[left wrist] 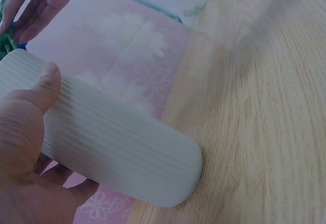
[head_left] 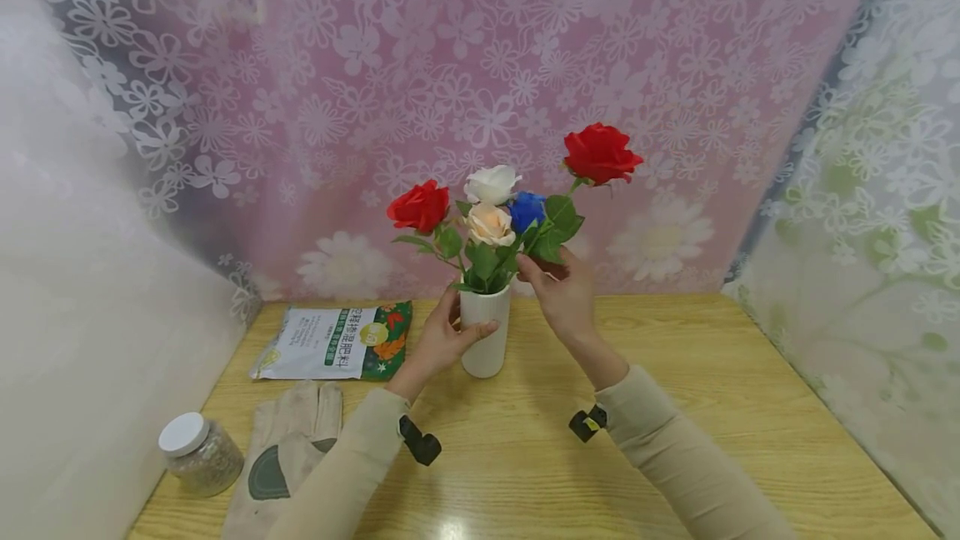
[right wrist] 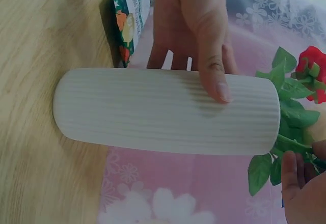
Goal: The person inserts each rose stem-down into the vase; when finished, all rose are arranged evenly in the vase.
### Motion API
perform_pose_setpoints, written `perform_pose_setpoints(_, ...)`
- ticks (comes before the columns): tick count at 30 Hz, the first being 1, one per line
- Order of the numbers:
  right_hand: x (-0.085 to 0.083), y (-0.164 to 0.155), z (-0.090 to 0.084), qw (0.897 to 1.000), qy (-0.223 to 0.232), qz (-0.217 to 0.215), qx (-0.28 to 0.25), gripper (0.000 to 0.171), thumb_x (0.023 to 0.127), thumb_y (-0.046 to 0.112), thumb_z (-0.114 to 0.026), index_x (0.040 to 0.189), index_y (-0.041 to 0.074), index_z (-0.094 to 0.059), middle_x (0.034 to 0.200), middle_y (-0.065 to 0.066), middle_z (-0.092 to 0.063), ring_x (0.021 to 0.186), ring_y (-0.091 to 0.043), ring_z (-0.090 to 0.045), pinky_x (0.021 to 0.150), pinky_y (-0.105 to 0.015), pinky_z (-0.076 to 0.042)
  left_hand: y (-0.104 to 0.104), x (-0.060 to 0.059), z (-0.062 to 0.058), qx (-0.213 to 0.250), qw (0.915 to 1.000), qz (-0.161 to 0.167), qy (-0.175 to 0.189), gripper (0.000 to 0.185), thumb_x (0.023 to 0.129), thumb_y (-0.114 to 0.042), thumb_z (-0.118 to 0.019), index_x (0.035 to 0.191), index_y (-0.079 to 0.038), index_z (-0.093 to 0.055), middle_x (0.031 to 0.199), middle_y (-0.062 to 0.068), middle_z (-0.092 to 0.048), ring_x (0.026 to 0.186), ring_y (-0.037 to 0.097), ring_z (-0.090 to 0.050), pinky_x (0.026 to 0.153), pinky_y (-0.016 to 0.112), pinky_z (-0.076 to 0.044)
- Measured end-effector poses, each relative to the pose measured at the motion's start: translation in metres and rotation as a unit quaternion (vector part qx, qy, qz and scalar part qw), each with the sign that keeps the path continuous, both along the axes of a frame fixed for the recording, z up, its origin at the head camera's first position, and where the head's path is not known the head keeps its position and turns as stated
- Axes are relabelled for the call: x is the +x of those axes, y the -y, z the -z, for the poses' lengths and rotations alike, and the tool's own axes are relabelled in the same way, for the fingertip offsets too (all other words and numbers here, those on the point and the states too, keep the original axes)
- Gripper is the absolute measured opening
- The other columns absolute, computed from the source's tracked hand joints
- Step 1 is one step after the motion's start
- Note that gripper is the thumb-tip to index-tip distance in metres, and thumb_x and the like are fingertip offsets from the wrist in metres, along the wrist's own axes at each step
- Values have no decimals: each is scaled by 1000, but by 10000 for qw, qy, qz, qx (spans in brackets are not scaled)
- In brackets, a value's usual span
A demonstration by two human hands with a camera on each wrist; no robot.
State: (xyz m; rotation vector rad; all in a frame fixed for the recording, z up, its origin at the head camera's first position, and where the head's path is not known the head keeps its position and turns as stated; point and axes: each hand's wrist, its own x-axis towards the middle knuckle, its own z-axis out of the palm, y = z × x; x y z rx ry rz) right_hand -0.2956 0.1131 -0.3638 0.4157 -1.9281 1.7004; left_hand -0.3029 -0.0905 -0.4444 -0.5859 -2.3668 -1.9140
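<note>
A white ribbed vase [head_left: 486,348] stands upright on the wooden table, gripped around its upper part by my left hand [head_left: 442,342]. In the left wrist view the thumb lies across the ribs of the vase [left wrist: 122,137], with the fingers behind it. Beside the vase's mouth, my right hand [head_left: 564,297] pinches the stem of a red rose [head_left: 602,153] that leans out to the right. The right wrist view shows that green stem [right wrist: 293,143] entering the mouth. Also in the vase are another red rose [head_left: 420,207], a white rose [head_left: 492,184], a cream rose [head_left: 491,225] and a blue rose [head_left: 527,212].
Left of the vase lies a white and green printed bag [head_left: 330,343]. Nearer are a pair of work gloves [head_left: 288,440], partly behind the left sleeve, and a white-lidded jar [head_left: 201,455]. A pink floral curtain [head_left: 480,65] hangs behind the table [head_left: 510,473].
</note>
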Motion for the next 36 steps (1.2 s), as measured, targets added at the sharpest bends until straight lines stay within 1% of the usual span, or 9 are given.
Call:
perform_pose_setpoints(4,2,5,6,9967,408,370,600,24,94,23,-82,97,1,-75,99,-18,-76,92,-31,-79,67,-19,-57,-1,0,0,24,10000,34,11,84,95,-29,-82,163,-24,-32,158,13,-51,145,38,-52,115,59,-48)
perform_pose_setpoints(7,2,8,11,9940,497,430,876,24,92,25,-84,103,3,-81,106,-16,-74,94,-34,-77,73,-23,-59,-1,0,1,35,10000,68,-8,96,95,-29,-82,169,-25,-21,159,13,-50,146,38,-51,115,59,-48)
perform_pose_setpoints(15,3,10,11,9869,689,356,1414,21,93,23,-82,93,2,-84,91,-14,-68,79,-19,-58,66,-30,-49,-2,-1,-4,28,10000,79,-42,103,95,-23,-82,171,-27,-12,160,12,-50,147,35,-51,115,59,-48)
perform_pose_setpoints(19,3,10,12,9838,549,399,1659,29,94,25,-80,76,2,-77,76,-9,-58,70,-19,-50,60,-30,-40,-1,0,-5,-2,9999,118,-20,104,96,-24,-81,171,-24,-9,161,12,-49,147,34,-51,115,57,-49)
perform_pose_setpoints(21,3,9,12,9820,457,399,1791,32,94,27,-80,74,3,-74,71,-6,-51,66,-20,-46,58,-31,-35,-1,0,-5,-18,9999,133,-34,105,97,-24,-80,171,-21,-7,161,13,-48,147,36,-52,114,57,-50)
perform_pose_setpoints(24,2,9,14,9785,438,341,1988,30,94,33,-80,82,6,-75,69,-3,-47,63,-20,-43,57,-31,-32,1,0,-4,-8,9999,144,-6,105,98,-25,-79,171,-17,-4,161,15,-48,146,37,-52,112,56,-51)
perform_pose_setpoints(28,1,8,16,9762,545,232,2085,30,96,37,-78,93,7,-77,72,-4,-50,65,-20,-45,58,-32,-35,1,1,-4,24,9999,157,2,105,98,-23,-79,171,-14,-5,161,17,-47,146,38,-52,111,56,-52)
perform_pose_setpoints(33,3,8,20,9765,590,167,2066,32,96,36,-78,103,5,-79,86,-9,-65,77,-21,-59,69,-34,-51,1,1,-3,15,9999,152,-67,103,98,-22,-79,171,-14,-7,161,18,-48,145,38,-53,111,56,-53)
perform_pose_setpoints(36,4,7,21,9807,660,122,1836,32,95,33,-79,111,5,-80,97,-10,-72,86,-20,-67,77,-34,-57,1,1,-2,6,9999,129,-76,103,97,-22,-79,171,-15,-7,161,17,-48,145,37,-53,112,56,-52)
